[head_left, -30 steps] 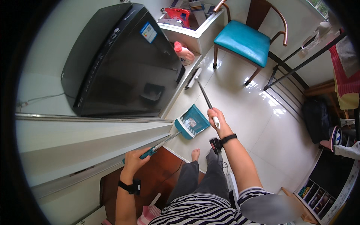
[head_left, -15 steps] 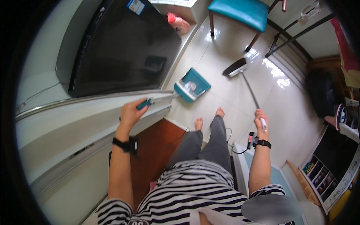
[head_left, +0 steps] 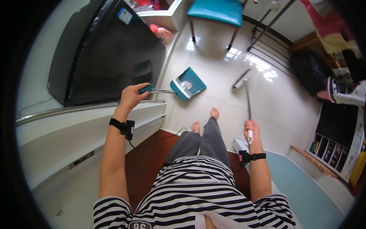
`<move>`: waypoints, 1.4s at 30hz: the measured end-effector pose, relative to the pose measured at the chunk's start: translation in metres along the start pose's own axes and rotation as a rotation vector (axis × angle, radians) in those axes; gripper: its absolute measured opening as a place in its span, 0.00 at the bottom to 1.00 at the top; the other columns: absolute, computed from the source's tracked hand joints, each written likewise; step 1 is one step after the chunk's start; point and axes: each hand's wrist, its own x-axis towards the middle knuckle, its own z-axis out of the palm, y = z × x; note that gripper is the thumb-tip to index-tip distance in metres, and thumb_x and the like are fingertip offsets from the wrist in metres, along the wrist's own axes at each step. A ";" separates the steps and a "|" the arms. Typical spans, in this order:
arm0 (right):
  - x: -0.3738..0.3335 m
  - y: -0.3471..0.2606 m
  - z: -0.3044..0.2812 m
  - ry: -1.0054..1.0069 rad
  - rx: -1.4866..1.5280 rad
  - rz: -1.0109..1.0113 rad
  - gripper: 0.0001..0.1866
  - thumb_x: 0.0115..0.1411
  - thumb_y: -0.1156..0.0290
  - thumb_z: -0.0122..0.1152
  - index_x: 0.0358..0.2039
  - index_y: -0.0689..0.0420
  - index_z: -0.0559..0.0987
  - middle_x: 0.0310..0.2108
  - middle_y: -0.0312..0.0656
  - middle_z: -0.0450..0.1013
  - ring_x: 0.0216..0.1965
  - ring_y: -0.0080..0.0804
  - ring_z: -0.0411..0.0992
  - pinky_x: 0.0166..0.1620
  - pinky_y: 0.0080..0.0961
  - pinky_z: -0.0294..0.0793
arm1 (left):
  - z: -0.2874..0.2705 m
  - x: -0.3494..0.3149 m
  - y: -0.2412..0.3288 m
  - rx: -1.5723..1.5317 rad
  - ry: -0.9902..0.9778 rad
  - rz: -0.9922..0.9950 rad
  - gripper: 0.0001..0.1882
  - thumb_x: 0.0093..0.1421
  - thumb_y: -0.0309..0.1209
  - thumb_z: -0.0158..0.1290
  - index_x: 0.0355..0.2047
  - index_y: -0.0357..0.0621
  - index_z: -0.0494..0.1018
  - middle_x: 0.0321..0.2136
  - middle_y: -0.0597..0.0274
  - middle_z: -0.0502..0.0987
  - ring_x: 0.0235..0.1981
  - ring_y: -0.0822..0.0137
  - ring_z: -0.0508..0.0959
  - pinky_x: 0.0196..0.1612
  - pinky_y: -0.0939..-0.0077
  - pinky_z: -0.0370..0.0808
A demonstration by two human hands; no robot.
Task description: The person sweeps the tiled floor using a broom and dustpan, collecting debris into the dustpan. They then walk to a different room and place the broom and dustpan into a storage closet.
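Observation:
My left hand is closed round the teal handle of a long-handled dustpan. The pan is teal with a pale comb-like strip, and some light-coloured debris lies inside it. It is out over the pale tiles, beyond my feet and beside the television. My right hand grips the white end of a broom's grey stick. The broom has a white head with dark bristles and lies out to the right of the dustpan, apart from it.
A large black television stands on a white cabinet at left, with a pink bottle near it. Ahead is a teal-seated chair. A dark metal rack and a black bag are at right. Glossy tiles cover the floor.
The view has shifted, so the room's things appear further left. The broom's head has turned and its bristles now show edge-on. Both hands keep their grips.

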 end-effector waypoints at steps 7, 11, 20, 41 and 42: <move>-0.014 0.042 -0.025 -0.007 0.013 0.073 0.11 0.64 0.70 0.51 0.29 0.61 0.62 0.22 0.35 0.60 0.16 0.15 0.59 0.14 0.08 0.61 | 0.005 0.014 -0.009 0.046 0.019 0.117 0.17 0.54 0.39 0.59 0.44 0.53 0.77 0.33 0.53 0.80 0.36 0.53 0.79 0.38 0.63 0.74; -0.023 0.025 -0.060 0.025 0.003 0.024 0.11 0.64 0.71 0.51 0.29 0.62 0.62 0.23 0.36 0.61 0.17 0.15 0.60 0.15 0.08 0.63 | 0.013 0.023 -0.018 0.056 0.036 0.173 0.18 0.54 0.39 0.59 0.44 0.52 0.77 0.34 0.53 0.80 0.36 0.53 0.79 0.39 0.64 0.74; -0.057 0.022 -0.095 0.130 -0.231 -0.306 0.28 0.62 0.74 0.51 0.61 0.42 0.57 0.25 0.40 0.63 0.16 0.17 0.56 0.15 0.09 0.55 | 0.007 0.031 -0.016 0.204 -0.080 0.104 0.22 0.53 0.42 0.60 0.45 0.46 0.76 0.40 0.51 0.78 0.43 0.51 0.77 0.45 0.62 0.73; 0.017 0.029 -0.058 0.363 0.253 -0.262 0.11 0.61 0.74 0.40 0.21 0.54 0.56 0.14 0.32 0.54 0.11 0.21 0.53 0.14 0.18 0.57 | 0.037 0.044 0.150 -0.099 0.236 0.471 0.29 0.52 0.26 0.59 0.55 0.43 0.67 0.52 0.50 0.68 0.54 0.51 0.68 0.56 0.64 0.66; 0.014 0.033 -0.046 0.326 0.233 -0.249 0.12 0.62 0.73 0.41 0.21 0.54 0.56 0.14 0.32 0.54 0.12 0.21 0.53 0.14 0.17 0.57 | 0.040 0.047 0.161 -0.114 0.222 0.480 0.29 0.52 0.26 0.59 0.55 0.43 0.66 0.52 0.50 0.68 0.54 0.51 0.68 0.56 0.64 0.66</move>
